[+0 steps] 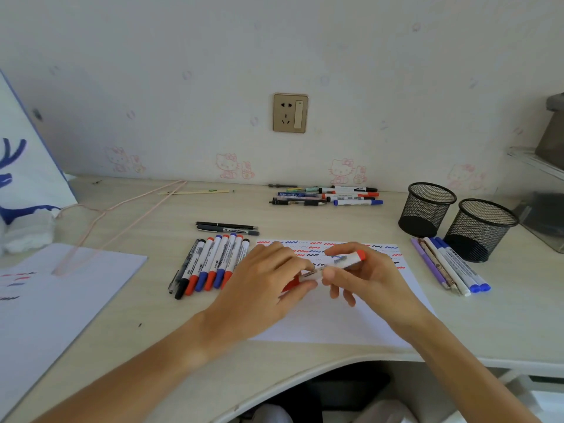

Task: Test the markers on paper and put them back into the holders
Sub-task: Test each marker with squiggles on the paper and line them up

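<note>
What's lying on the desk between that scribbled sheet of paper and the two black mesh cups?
In the head view, a small row of pens and markers, some blue-capped and one purple, lies between the paper and the mesh holders, beside the nearer cup.

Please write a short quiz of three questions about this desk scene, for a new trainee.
1. True or false: both mesh holders contain markers.
2. What colour is the end plug of the marker held over the paper?
3. Which hand grips the red cap: A) left hand B) right hand?

Key: 1. False, both look empty. 2. Red. 3. A.
</note>
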